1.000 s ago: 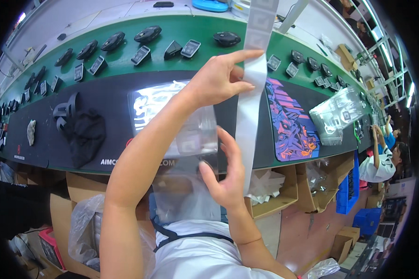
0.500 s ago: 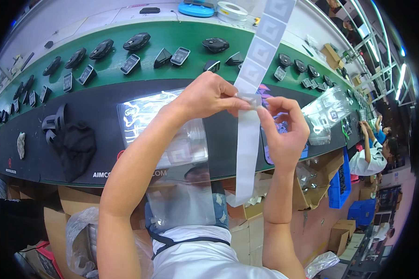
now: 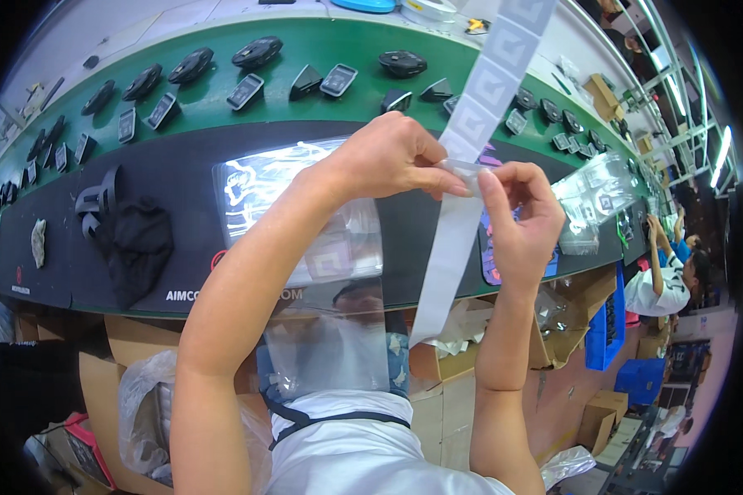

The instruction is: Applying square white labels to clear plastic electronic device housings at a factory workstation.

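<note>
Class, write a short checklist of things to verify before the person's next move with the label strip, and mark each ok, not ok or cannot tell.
1. Left hand grips the label strip: ok.
2. Right hand pinches the strip at the same spot: ok.
3. A label is lifting off the backing: cannot tell.
4. Strip hangs free, untangled, below the hands: ok.
5. Clear bag lies flat on the black mat: ok.
6. Bag's label spot uncovered: cannot tell; the forearm hides part of it.

Open tabletop: bare black mat [image 3: 182, 247] left of the forearms.
Blocked: crumpled black cloth [image 3: 132, 243]; dark plastic devices [image 3: 248, 87] along green strip.
</note>
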{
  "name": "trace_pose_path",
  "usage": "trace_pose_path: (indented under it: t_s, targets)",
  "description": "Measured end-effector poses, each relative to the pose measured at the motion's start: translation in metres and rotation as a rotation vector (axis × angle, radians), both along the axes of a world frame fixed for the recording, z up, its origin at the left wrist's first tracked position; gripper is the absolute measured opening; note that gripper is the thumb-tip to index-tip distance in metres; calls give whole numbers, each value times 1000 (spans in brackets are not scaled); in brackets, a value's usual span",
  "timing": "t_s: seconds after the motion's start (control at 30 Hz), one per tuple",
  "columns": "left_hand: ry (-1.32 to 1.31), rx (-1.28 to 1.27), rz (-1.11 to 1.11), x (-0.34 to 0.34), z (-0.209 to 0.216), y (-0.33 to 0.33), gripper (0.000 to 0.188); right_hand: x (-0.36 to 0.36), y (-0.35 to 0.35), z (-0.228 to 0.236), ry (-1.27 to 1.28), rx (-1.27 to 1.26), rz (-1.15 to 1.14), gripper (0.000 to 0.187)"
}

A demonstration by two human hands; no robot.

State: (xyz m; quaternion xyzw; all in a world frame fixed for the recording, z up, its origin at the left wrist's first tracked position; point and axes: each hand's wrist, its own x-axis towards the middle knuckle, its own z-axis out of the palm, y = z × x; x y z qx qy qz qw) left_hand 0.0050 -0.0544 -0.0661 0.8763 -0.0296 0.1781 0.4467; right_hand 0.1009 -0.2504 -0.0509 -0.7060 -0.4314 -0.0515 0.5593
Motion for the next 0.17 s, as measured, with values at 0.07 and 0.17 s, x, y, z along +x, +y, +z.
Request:
trace_pose_path:
  t_s: [0.07,0.17]
  targets:
    - [-18,6,-9,1,-2,3,44,-6,-1,-3,-83,43,-11,11]
    - [-96,-314,-47,-3,-16,2,46,-23,-6,-12,-62,110,-24,7]
